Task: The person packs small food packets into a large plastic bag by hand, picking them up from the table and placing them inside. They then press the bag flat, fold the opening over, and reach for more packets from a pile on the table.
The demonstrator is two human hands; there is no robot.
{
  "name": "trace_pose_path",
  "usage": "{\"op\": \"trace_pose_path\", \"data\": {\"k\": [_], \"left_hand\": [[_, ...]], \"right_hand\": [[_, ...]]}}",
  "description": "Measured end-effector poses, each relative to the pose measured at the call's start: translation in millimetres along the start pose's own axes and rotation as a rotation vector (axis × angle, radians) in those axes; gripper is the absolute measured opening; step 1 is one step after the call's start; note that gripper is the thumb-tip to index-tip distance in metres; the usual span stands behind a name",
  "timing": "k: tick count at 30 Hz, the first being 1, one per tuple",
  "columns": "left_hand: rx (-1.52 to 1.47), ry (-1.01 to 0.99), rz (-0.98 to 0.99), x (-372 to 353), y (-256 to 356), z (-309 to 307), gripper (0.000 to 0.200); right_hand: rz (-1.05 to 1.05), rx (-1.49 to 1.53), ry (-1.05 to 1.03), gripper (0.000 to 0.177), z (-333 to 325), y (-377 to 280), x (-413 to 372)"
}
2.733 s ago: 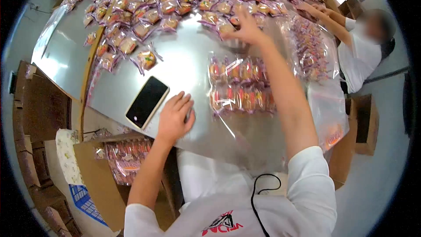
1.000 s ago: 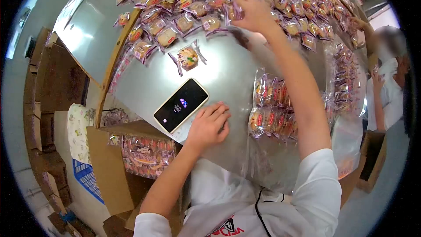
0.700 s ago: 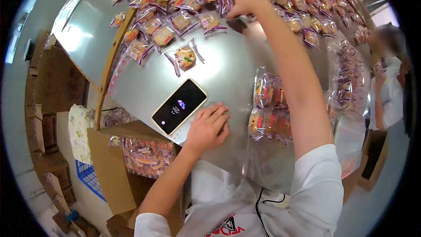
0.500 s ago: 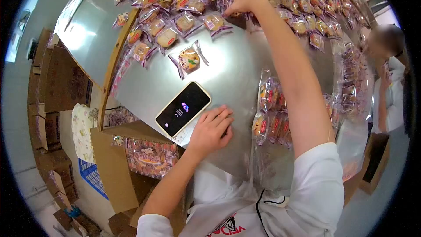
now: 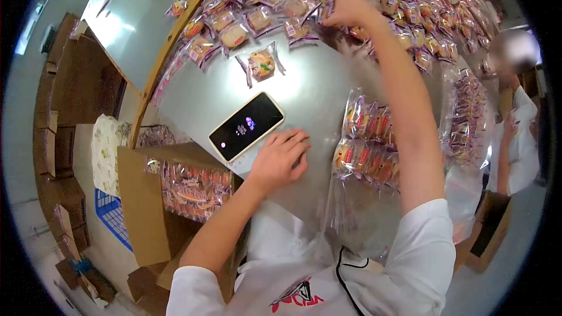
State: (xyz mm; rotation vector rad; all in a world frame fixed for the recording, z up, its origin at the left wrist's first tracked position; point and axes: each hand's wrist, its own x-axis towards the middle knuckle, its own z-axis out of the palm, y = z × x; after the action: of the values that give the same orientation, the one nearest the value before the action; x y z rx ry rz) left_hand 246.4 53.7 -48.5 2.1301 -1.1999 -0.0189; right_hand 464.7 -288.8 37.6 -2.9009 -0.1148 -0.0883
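My right hand (image 5: 351,7) reaches into the heap of wrapped biscuits (image 5: 410,9) at the far side of the metal table. Its fingers and thumb curl around a wrapped biscuit (image 5: 326,7), mostly hidden by the hand. My left hand (image 5: 281,157) rests on the table with fingers stretched out and holds nothing. Just beyond its fingertips lies a phone (image 5: 246,127) in a pale case, screen lit. One wrapped biscuit (image 5: 261,64) lies apart from the heap, above the phone. A clear bag (image 5: 366,140) with two rows of wrapped biscuits lies under my right forearm.
A wooden strip (image 5: 158,73) edges the table at left. Below it stands an open cardboard box (image 5: 143,210) with packed biscuits, near a blue crate (image 5: 111,216). Another filled clear bag (image 5: 468,117) lies at right, where a person in white (image 5: 518,140) stands.
My right hand has drawn slightly back and right among the biscuits, its fingers now more curled. The view has shifted a little. My left hand stays beside the phone.
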Motion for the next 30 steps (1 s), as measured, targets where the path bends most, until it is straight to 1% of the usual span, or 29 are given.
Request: {"op": "trace_pose_path", "data": {"k": [2, 4, 6, 7, 8, 10, 12, 14, 16, 19, 22, 23, 24, 25, 26, 27, 28, 30], "left_hand": [[0.006, -0.017, -0.021, -3.0, 0.8, 1.3, 0.025], [0.013, -0.021, -0.024, -1.1, 0.9, -0.7, 0.025], [-0.004, -0.018, -0.033, -2.6, -0.4, 0.8, 0.026], [-0.006, -0.006, -0.03, -2.4, -0.6, 1.3, 0.026], [-0.008, 0.003, -0.03, -2.4, 0.0, 2.3, 0.026], [0.005, -0.002, -0.038, -2.3, -1.2, 4.1, 0.026], [0.007, -0.016, -0.036, -2.2, -1.5, 2.7, 0.026], [-0.008, 0.011, -0.027, -1.1, 0.4, 2.1, 0.025], [-0.008, 0.028, -0.016, -2.5, -0.2, 1.7, 0.024], [-0.01, 0.033, -0.009, -2.3, -1.2, 1.6, 0.024], [0.008, 0.061, 0.016, -1.4, -5.0, 4.8, 0.026], [0.008, 0.061, 0.018, -1.7, -6.8, 5.7, 0.027], [0.006, 0.054, 0.021, -3.8, -4.8, 6.4, 0.028], [0.005, 0.112, 0.038, -2.6, -1.4, 6.3, 0.022], [0.022, 0.1, 0.028, -3.3, -5.5, 10.8, 0.023], [0.039, 0.091, 0.014, -7.3, -12.3, 19.7, 0.025], [0.058, 0.082, -0.007, -10.2, -16.8, 23.1, 0.026], [0.01, 0.144, 0.052, -7.6, -18.7, 21.5, 0.027]], "right_hand": [[-0.038, 0.224, 0.209, 0.088, -10.0, 24.6, -9.1], [0.19, 0.291, 0.113, 0.095, -53.8, 21.1, -32.3], [0.209, 0.801, 0.163, 0.095, -70.5, 29.5, -47.7], [0.023, 0.794, 0.285, 0.094, -69.5, 27.1, -49.0], [-0.012, 0.733, 0.185, 0.094, -68.9, 23.8, -49.8], [-0.084, 0.625, -0.026, 0.094, -66.3, -18.1, -52.4], [-0.062, 0.88, -0.312, 0.083, -57.0, -83.6, -66.2], [-0.423, 0.462, -0.136, 0.099, -16.0, -111.3, -56.2], [-0.493, 0.388, -0.226, 0.095, -2.7, -147.7, -43.3], [-0.38, 0.268, -0.449, 0.096, 20.9, -177.2, -28.8], [-0.268, 0.034, -0.492, 0.097, 25.6, -194.8, -27.7], [-0.246, -0.054, -0.535, 0.102, 28.8, -197.5, -21.6], [-0.26, 0.024, -0.551, 0.092, 26.1, -194.2, -21.8], [-0.273, 0.1, -0.556, 0.082, 19.1, -188.5, -19.3], [-0.288, 0.173, -0.554, 0.072, 12.3, -182.3, -16.5], [-0.329, 0.106, -0.39, 0.065, 12.4, -172.3, -17.7], [-0.301, 0.177, -0.392, 0.067, 16.0, -157.8, -14.1], [-0.252, 0.315, -0.399, 0.072, 20.9, -126.3, -4.6]]}}
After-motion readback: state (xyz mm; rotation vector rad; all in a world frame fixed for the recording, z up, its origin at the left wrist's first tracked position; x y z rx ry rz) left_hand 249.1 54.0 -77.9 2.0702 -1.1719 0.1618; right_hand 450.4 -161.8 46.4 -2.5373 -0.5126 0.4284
